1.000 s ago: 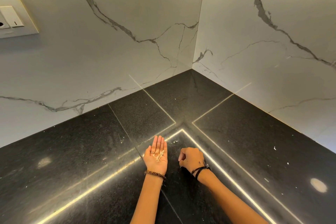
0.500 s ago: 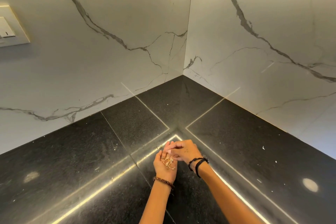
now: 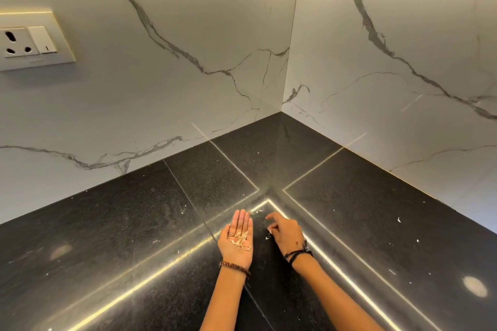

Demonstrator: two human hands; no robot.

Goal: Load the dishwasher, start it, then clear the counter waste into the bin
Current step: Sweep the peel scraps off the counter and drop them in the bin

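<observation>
Black stone counter (image 3: 134,223) met white marble walls in a corner. Pale waste scraps (image 3: 240,240) lay piled in the upturned left hand (image 3: 237,240), flat-fingered grip, long axis pointing toward the corner. More flecks (image 3: 267,237) sat on the counter just beside the right hand (image 3: 285,234), palm down, fingers loosely curled, holding nothing visible. Wall socket (image 3: 29,40) at far left.
</observation>
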